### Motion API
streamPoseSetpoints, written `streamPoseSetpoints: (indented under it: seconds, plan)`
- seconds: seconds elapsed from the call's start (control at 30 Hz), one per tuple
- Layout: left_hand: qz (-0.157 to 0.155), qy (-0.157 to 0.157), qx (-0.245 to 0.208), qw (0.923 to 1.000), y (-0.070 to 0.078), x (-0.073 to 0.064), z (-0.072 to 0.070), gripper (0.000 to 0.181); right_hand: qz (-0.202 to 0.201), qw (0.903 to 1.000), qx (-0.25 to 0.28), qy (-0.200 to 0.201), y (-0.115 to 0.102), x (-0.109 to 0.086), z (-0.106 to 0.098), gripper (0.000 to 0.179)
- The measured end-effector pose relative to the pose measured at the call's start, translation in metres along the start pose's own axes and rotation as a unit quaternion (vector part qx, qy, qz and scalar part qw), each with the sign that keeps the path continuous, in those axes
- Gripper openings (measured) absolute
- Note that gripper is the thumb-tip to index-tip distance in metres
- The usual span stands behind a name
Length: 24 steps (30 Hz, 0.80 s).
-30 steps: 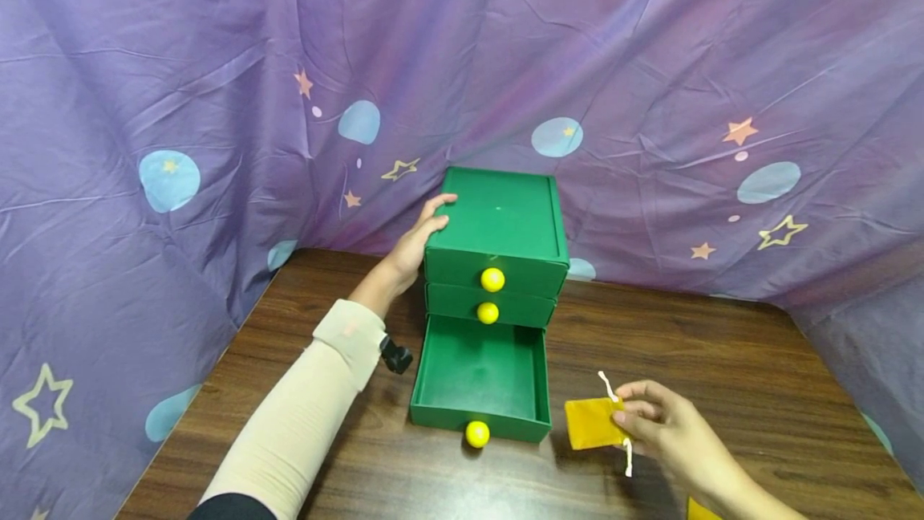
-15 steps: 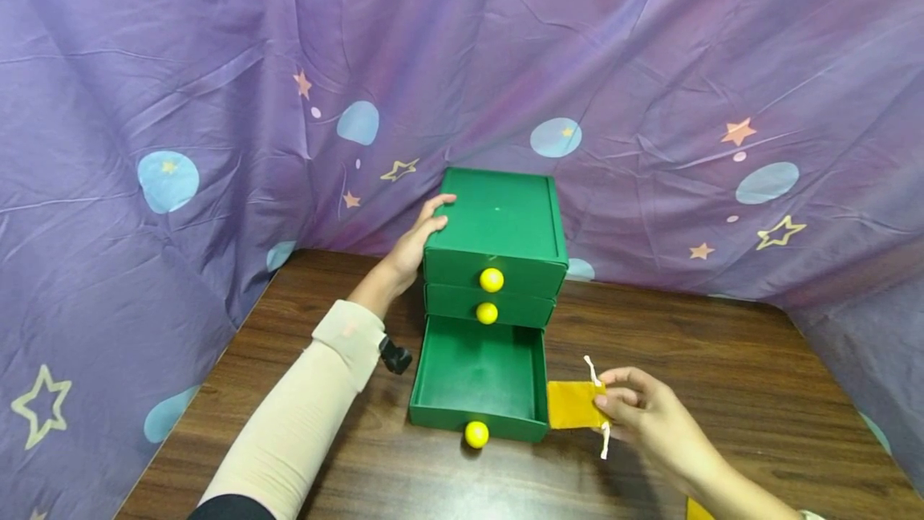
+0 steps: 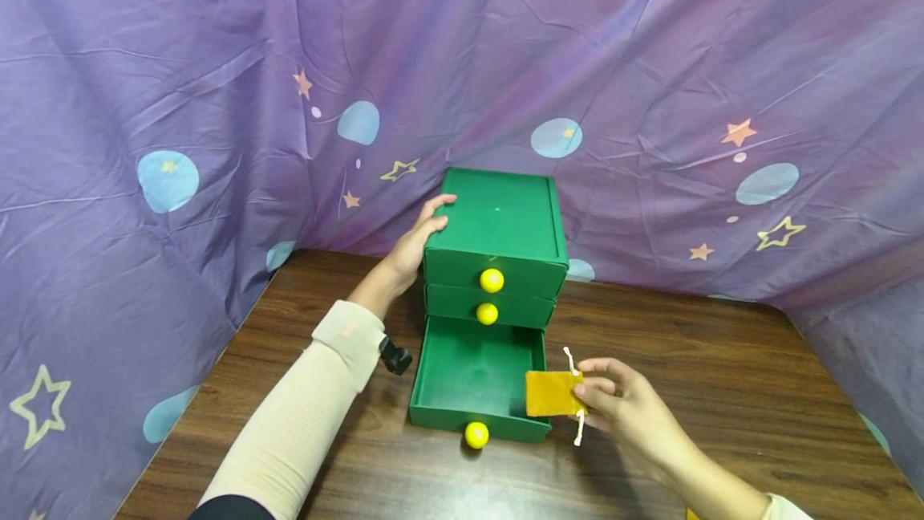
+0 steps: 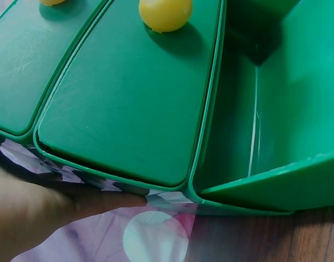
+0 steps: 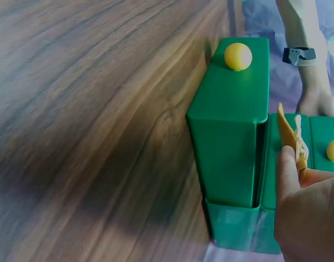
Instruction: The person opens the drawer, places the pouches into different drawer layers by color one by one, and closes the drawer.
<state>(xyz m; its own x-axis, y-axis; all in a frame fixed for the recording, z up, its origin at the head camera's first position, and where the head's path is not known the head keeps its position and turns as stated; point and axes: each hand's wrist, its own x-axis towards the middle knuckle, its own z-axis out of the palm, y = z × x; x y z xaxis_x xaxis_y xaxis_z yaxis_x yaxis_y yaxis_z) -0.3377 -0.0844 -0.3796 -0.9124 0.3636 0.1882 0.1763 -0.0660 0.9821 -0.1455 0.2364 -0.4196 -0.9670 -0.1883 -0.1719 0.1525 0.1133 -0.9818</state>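
Note:
A green cabinet (image 3: 498, 219) with three drawers stands on the table. Its bottom drawer (image 3: 469, 375) is pulled out, and nothing shows lying inside it. My left hand (image 3: 411, 247) rests against the cabinet's left side, fingertips on the top edge; in the left wrist view a straight finger (image 4: 109, 202) lies along the side. My right hand (image 3: 628, 408) pinches a small yellow drawstring pouch (image 3: 552, 393) by its corded end. The pouch hangs over the right wall of the drawer. In the right wrist view the pouch (image 5: 286, 128) appears edge-on above the fingers.
Round yellow knobs, such as the bottom drawer's knob (image 3: 476, 435), stick out from the drawer fronts. A bit of yellow cloth (image 3: 691, 514) shows at the bottom edge, beneath the right forearm. Behind the wooden table (image 3: 693, 343) hangs a purple curtain (image 3: 462, 62).
My right hand has moved left and slightly away from me, carrying the pouch from beside the drawer to over its right wall. The left hand and cabinet stay put.

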Motion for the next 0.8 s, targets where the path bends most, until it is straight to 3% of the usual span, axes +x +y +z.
streamPoseSetpoints:
  seconds: [0.37,0.8]
  plan:
    - [0.002,0.002,0.002,1.0000,0.001,0.000,0.000,0.054,0.003,0.9966,0.071,-0.043,-0.002,0.012,0.014,0.057]
    - [0.006,0.006,-0.002,1.0000,-0.001,0.001,0.000,0.054,0.012,0.9940,0.089,-0.062,-0.003,0.024,0.029,0.053]
